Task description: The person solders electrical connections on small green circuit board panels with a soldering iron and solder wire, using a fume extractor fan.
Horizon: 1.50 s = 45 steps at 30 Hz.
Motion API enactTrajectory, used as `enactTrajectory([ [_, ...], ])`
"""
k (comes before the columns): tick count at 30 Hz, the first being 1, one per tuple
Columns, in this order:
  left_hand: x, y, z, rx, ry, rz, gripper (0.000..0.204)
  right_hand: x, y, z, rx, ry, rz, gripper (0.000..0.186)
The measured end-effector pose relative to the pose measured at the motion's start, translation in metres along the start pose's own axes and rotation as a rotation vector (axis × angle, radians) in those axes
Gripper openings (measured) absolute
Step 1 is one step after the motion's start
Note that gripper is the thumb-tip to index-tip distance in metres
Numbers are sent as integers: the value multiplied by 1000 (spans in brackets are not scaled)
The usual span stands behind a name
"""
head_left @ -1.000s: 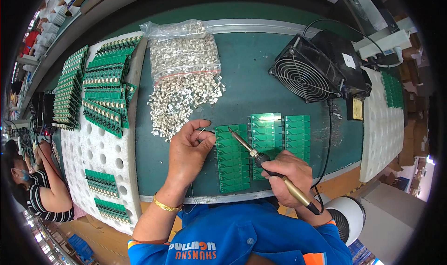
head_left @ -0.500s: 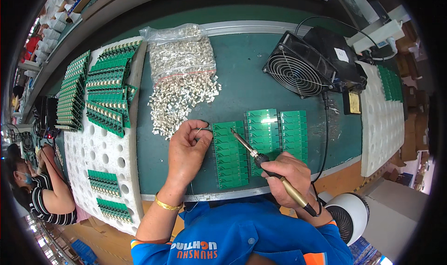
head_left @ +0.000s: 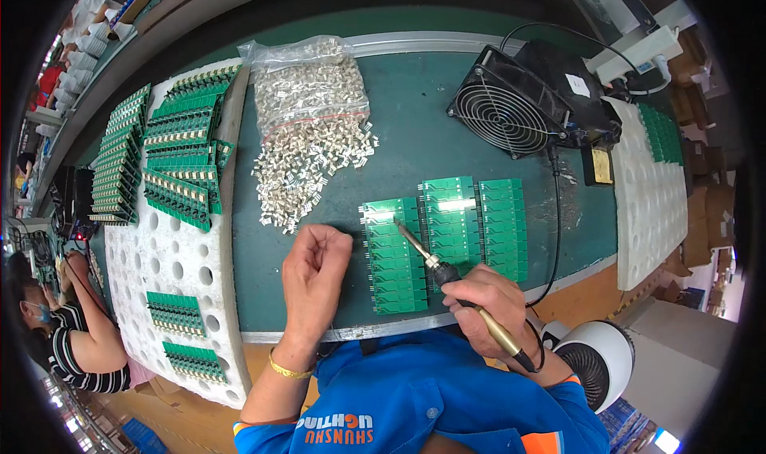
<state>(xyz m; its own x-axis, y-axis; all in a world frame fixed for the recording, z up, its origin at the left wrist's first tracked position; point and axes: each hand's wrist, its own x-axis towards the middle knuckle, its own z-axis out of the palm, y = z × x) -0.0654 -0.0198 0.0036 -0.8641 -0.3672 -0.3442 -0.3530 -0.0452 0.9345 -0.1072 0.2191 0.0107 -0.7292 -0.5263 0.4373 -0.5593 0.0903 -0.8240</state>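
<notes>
My right hand is wrapped round a soldering iron, its tip over the upper part of the leftmost of three green circuit boards. I cannot tell whether the tip touches. The middle board and right board stand beside it in a row. Left of the boards, my left hand is closed, thumb against curled fingers. A thin solder wire showed in those fingers half a second ago; the hand now mostly hides it. Small white connectors spill from a clear plastic bag beyond this hand.
A black fan stands at the back right, its cord running down past the boards. A yellow sponge sits beside it. Left, a white foam tray carries several finished-looking boards. Another person works at far left.
My left hand has drawn back slightly left and down from the left board, and the wire end no longer shows. The iron's tip stays near the same place on that board.
</notes>
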Motion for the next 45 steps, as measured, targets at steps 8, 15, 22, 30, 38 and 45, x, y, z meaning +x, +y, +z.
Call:
enactTrajectory([
  [8,-25,4,12,60,-299,322,8,16,-9,27,-40,54,51,31],
  [15,-33,7,10,-107,-319,107,6,23,-9,43,-67,74,27,33],
  [22,-32,10,5,-81,-359,51,8,26,-10,45,-45,82,41,34],
  [30,-20,-5,-13,-61,-70,73,10,28,-7,27,-73,54,66,26],
  [38,0,-11,-12,152,162,232,8,8,-6,17,12,77,66,45],
  [45,2,-16,-9,117,159,211,7,13,-4,18,-89,27,55,27],
])
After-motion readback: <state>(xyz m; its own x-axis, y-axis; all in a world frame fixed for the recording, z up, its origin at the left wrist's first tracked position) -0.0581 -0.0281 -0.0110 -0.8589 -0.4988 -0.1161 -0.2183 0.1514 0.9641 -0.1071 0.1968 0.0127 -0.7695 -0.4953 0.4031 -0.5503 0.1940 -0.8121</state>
